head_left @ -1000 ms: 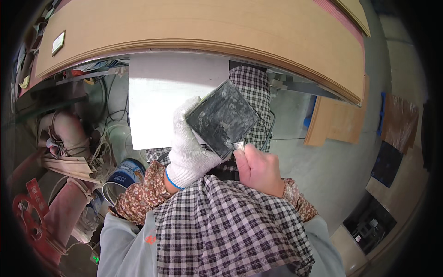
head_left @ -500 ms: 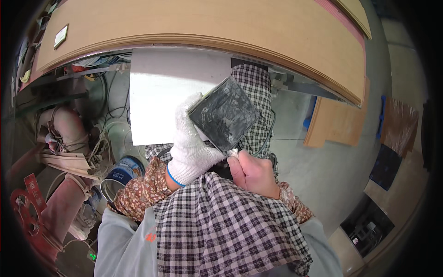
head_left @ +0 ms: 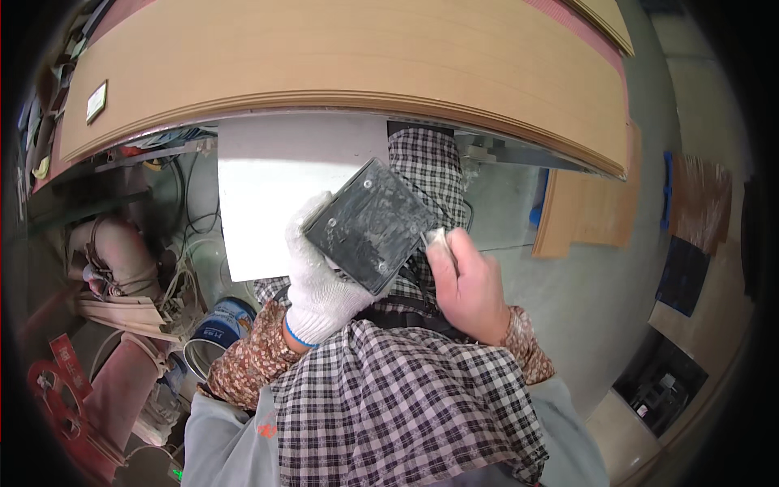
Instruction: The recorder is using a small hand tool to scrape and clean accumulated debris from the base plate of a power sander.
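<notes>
My left hand (head_left: 320,284), in a white knit glove with a blue cuff edge, grips a square black pad (head_left: 369,223) by its left side. The pad's face is turned up; it is scuffed with grey smears and has several small round screw heads. Bare, my right hand (head_left: 475,288) pinches a small whitish scrap (head_left: 438,237) between thumb and fingers at the pad's right corner. Whether the scrap is joined to the pad I cannot tell. Beneath my hands lies a black-and-white checked apron (head_left: 398,406) over my lap.
A bench with long tan boards (head_left: 341,61) spans the far side. Under it stands a white panel (head_left: 251,195). A blue bucket (head_left: 217,331), red machinery (head_left: 122,398) and cables lie left. More boards (head_left: 588,211) stand on the floor to the right.
The pad has turned in my left hand and sits slightly lower and further left. My right hand has moved up and right, from the pad's lower corner to its right corner.
</notes>
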### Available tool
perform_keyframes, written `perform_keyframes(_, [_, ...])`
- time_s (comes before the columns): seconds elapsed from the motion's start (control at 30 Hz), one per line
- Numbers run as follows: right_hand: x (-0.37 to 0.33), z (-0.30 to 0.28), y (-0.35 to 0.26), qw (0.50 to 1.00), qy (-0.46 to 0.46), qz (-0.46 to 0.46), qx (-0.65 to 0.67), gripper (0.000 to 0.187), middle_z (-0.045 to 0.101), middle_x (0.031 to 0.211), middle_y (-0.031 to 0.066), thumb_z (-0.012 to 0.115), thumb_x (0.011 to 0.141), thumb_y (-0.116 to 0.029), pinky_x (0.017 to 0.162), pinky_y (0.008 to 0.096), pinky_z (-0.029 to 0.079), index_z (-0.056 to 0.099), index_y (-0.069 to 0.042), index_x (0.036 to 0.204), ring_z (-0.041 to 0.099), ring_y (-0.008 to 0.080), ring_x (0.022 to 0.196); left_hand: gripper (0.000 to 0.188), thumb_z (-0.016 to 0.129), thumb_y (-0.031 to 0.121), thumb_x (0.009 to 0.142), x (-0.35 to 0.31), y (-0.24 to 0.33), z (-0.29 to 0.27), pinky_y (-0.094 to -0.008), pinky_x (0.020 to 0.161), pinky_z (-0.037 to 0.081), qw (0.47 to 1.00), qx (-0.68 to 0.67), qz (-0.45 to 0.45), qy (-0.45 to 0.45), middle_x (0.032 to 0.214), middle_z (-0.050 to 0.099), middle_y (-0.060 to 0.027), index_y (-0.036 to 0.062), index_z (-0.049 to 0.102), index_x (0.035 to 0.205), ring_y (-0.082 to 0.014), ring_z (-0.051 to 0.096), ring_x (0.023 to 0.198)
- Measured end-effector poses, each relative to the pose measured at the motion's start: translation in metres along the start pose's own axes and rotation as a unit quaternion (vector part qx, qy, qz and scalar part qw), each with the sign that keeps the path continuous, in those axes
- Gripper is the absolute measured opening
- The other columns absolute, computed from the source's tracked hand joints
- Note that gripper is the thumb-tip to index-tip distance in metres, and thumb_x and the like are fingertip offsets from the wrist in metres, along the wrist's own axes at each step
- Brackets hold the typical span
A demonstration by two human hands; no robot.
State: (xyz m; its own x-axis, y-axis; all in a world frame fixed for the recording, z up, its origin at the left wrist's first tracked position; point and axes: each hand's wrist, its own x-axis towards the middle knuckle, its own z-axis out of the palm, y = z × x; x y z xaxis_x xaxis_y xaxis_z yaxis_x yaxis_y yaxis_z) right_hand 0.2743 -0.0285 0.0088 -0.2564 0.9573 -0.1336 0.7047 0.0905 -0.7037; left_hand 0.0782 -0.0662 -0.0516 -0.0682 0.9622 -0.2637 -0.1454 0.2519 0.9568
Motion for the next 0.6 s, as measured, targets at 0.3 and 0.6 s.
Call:
perform_keyframes(0.3, [0.005, 0.012, 0.015, 0.997, 0.038, -0.061, -0.037, 0.024, 0.055, 0.059, 0.0122, 0.064, 0.103, -0.020, 0.044, 0.0398, 0.045, 0.057, -0.007, 0.084, 0.060, 0.0305, 0.047, 0.065, 0.066, 0.042, 0.092, 0.002, 0.005, -0.003, -0.0484, 0.110, 0.045, 0.984, -0.139, -0.109, -0.007, 0.141, 0.061, -0.0072, 0.0159, 0.043, 0.147, -0.0233, 0.059, 0.127])
perform_keyframes(0.6, [-0.003, 0.016, 0.017, 0.997, 0.050, -0.059, -0.007, 0.028, 0.054, 0.055, 0.0073, 0.065, 0.103, -0.019, 0.041, 0.0368, 0.043, 0.057, -0.009, 0.078, 0.058, 0.0230, 0.044, 0.064, 0.067, 0.042, 0.091, 0.002, 0.007, -0.005, -0.0476, 0.109, 0.046, 0.951, -0.257, -0.172, -0.007, 0.141, 0.060, -0.0069, 0.0150, 0.045, 0.145, -0.0237, 0.058, 0.129])
